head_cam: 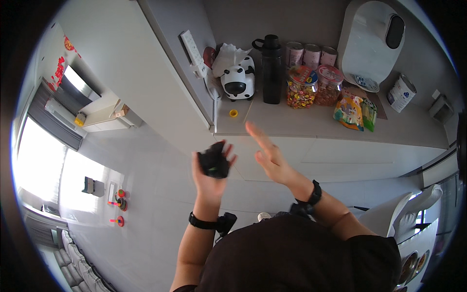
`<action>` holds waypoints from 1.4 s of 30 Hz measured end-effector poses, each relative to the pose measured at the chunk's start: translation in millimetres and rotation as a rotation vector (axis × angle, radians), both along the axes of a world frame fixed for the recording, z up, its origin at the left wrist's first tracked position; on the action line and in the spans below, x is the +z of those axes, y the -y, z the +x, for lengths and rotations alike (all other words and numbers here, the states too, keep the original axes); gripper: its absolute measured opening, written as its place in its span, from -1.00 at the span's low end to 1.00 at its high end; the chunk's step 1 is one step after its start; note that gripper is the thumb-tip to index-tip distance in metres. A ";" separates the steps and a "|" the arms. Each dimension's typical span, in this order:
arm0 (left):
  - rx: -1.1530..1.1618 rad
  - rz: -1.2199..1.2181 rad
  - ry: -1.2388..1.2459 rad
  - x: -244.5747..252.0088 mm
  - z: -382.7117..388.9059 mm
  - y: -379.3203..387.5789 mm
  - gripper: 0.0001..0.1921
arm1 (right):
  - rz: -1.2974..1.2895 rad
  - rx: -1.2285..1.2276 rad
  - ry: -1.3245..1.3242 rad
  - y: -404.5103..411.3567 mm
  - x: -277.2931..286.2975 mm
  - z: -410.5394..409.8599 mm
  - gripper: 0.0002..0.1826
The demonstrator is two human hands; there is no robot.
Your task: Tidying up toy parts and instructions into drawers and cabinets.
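My left hand (208,184) is raised in front of the cabinet, palm up, holding a small black object (213,163). Blur hides what the object is, though a tiny green spot shows on it. To its right, my right hand (271,160) holds nothing, its fingers stretched towards the counter (292,122) and the thumb apart. Beyond the right fingertips lies a small yellow ring-shaped piece (233,113). Behind that stands a cow-shaped tissue holder (237,82) with tissue sticking out. A dark sports bottle (271,76) stands upright beside it.
Two lidded candy jars (302,91), pink cans (312,56), snack bags (349,111) and a white tin (401,93) share the counter with a white countertop appliance (366,40). A power strip (192,47) hangs on the left wall. Toys (120,202) lie on the floor far left.
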State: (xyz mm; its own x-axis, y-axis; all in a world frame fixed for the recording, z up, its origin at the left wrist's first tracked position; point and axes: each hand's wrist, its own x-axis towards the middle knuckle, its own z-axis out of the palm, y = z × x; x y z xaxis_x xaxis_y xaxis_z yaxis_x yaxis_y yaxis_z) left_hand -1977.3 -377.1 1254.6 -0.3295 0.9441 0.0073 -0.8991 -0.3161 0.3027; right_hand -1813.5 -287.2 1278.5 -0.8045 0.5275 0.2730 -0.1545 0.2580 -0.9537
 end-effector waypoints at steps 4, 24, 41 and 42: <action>-0.073 -0.019 -0.074 -2.1 55.9 -9.3 -0.40 | 0.863 -0.221 0.177 16.1 -16.2 -42.0 -0.18; 0.020 -0.136 -0.047 -56.1 9.6 46.8 -0.62 | 0.752 0.124 0.365 78.8 -28.8 -0.9 -0.52; -0.110 0.365 -0.136 -5.3 -18.0 128.5 0.03 | 0.879 -0.388 0.091 -11.2 -58.5 1.4 -0.77; -0.064 0.321 -0.135 -7.6 -27.6 134.5 0.00 | 0.919 -0.550 -0.001 -18.3 -42.8 -3.0 -0.72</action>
State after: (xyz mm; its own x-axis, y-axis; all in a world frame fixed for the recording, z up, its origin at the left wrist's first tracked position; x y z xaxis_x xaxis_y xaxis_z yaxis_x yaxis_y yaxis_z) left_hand -2004.9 -511.6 1247.0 -0.2456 0.9054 0.3463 -0.8788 -0.3587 0.3147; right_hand -1816.5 -268.9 1235.7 -0.5179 0.4096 0.7510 0.2012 0.9116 -0.3585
